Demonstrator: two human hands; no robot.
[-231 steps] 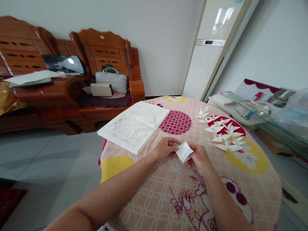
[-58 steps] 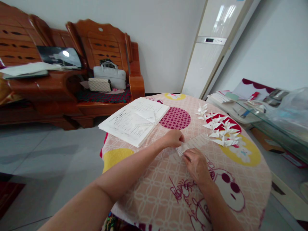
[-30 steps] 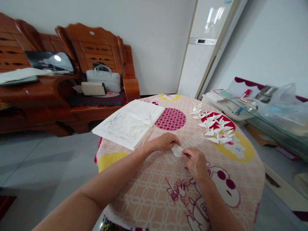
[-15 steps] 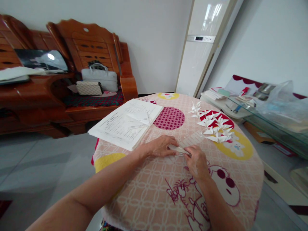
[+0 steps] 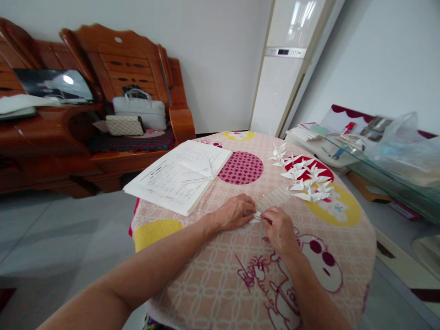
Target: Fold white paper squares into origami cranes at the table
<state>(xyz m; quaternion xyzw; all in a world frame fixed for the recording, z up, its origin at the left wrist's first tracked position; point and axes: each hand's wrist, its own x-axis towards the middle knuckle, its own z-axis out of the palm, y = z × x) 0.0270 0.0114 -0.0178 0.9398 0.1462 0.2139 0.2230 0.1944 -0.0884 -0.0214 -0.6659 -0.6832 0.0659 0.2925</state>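
A small folded piece of white paper (image 5: 256,215) lies low over the cloth between my two hands. My left hand (image 5: 237,212) curls over its left side, fingers closed on it. With thumb and fingers pinched, my right hand (image 5: 277,228) grips the other side. Much of the folded paper is hidden by my fingers. Just beyond them a loose printed sheet (image 5: 277,196) rests on the table. Several white origami cranes (image 5: 311,195) stand in a cluster to the right, past my right hand.
A stack of printed paper (image 5: 172,183), with a folded paper (image 5: 197,170) on top, is on the table's left part. The round table wears a patterned tablecloth (image 5: 206,275). A glass shelf (image 5: 388,176) with a plastic bag (image 5: 398,142) stands at right, a wooden bench (image 5: 137,158) at left.
My left fingers have closed further down over the folded paper, so less of it shows. My right hand stays pinched in nearly the same place. The view has shifted slightly.
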